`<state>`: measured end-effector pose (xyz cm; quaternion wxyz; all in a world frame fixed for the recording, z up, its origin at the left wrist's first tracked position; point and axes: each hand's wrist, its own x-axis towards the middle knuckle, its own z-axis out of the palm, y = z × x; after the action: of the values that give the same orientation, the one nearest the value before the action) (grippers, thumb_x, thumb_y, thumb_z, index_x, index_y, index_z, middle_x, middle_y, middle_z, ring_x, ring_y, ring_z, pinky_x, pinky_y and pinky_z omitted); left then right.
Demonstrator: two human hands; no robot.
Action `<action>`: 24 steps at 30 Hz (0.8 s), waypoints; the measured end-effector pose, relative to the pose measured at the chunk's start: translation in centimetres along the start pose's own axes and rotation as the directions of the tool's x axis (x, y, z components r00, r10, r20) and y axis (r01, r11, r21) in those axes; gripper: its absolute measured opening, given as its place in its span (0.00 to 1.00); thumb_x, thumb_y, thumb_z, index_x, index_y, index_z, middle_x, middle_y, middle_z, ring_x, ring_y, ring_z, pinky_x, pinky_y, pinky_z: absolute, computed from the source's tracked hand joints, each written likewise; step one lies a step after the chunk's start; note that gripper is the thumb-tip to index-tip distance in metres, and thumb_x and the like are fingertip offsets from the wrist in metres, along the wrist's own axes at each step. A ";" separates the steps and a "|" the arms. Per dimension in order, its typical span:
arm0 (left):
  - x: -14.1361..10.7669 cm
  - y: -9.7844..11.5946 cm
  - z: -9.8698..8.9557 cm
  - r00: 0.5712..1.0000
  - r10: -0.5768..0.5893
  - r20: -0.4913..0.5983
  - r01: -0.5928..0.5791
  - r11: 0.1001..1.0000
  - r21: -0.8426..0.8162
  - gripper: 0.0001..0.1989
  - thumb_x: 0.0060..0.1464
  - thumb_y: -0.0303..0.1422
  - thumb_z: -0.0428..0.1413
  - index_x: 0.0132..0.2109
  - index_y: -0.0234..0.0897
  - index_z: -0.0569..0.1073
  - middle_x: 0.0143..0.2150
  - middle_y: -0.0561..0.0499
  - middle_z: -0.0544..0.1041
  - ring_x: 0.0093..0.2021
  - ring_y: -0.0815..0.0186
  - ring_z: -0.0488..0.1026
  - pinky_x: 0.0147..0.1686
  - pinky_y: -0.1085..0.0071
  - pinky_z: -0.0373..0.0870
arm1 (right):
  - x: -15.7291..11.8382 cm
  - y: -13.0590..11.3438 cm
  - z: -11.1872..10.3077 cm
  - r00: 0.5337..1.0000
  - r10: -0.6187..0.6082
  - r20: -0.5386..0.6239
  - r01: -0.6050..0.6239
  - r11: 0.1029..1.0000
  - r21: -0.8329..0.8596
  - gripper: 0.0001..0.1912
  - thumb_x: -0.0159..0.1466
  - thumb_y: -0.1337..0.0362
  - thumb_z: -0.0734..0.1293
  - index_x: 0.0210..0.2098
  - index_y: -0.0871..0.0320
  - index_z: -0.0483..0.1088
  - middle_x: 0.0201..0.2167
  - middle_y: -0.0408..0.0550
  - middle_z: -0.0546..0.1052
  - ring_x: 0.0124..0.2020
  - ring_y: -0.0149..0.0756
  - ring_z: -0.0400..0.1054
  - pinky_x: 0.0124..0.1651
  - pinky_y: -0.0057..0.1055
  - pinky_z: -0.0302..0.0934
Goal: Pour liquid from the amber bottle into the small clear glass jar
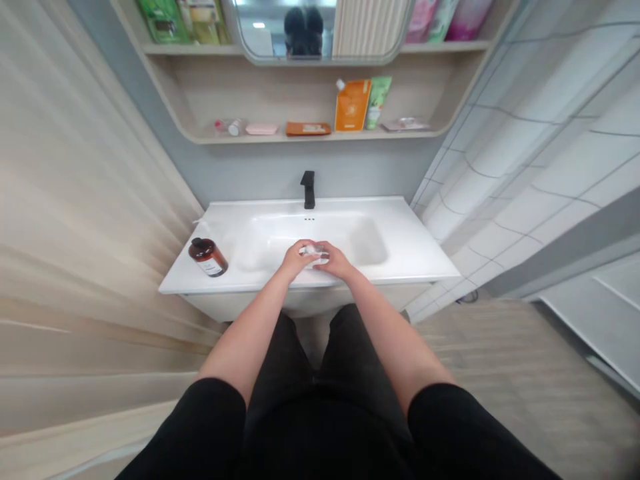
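Note:
Over the front part of the white sink [373, 240], my left hand [297, 255] and my right hand [334, 259] meet around a small clear and white object [314, 251]. Fingers of both hands curl about it from either side, and they hide much of its shape. It looks like a little transparent container, but its kind cannot be made out. A brown pump-type bottle [209, 257] with a white label and black top stands on the counter to the left of my hands.
A black faucet [309, 190] rises behind the basin. Above it, a wall shelf [260, 137] carries an orange pouch [352, 105], a green tube [379, 102] and several small packs. A mirror [320, 30] hangs higher. A curtain [75, 167] borders the left, tiled wall [530, 133] the right.

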<state>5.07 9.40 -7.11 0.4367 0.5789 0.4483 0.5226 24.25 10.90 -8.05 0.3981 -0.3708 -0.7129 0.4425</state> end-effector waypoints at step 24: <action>0.5 -1.2 -0.5 1.000 0.024 0.004 -0.023 0.989 -0.144 0.26 0.44 0.44 0.75 0.49 0.40 0.81 0.55 0.43 0.83 0.57 0.51 0.79 0.61 0.53 0.72 | 0.5 1.9 -0.3 0.999 0.047 -0.025 -0.042 0.986 0.159 0.36 0.48 0.56 0.85 0.54 0.51 0.73 0.55 0.51 0.80 0.53 0.46 0.78 0.60 0.48 0.75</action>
<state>4.50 10.17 -8.09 0.4724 0.5528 0.4013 0.5569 24.66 12.10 -9.57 0.4265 -0.3601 -0.6613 0.5012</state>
